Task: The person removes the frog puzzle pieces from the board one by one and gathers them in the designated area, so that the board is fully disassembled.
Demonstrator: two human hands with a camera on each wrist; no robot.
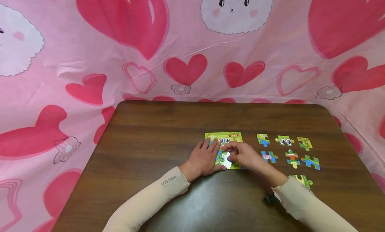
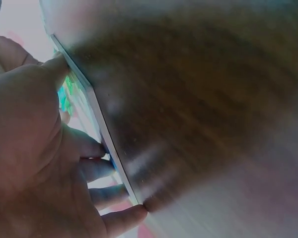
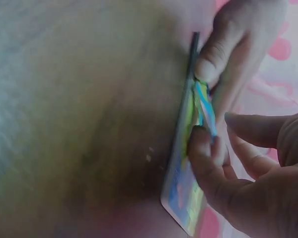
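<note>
A colourful puzzle board (image 1: 237, 135) with a green big-eyed character lies on the table. My left hand (image 1: 203, 160) rests on its left side, fingers straight and spread. In the right wrist view, the left thumb touches a jigsaw piece (image 3: 207, 111), which is tilted slightly off the board. The same jigsaw piece (image 1: 224, 159) catches glare in the head view. My right hand (image 1: 245, 155) is over the board with fingers loosely bent. Its index fingertip touches the piece's edge, while the thumb appears apart from it in the right wrist view. Both hands hide parts of the board.
Several loose pieces lie in rows to the right, including a piece with eyes (image 1: 284, 141) and a blue-green piece (image 1: 312, 162). A yellow-green piece (image 1: 303, 181) is partly behind the right sleeve. Pink heart-patterned cloth (image 1: 192, 41) hangs beyond the brown table (image 1: 150, 125).
</note>
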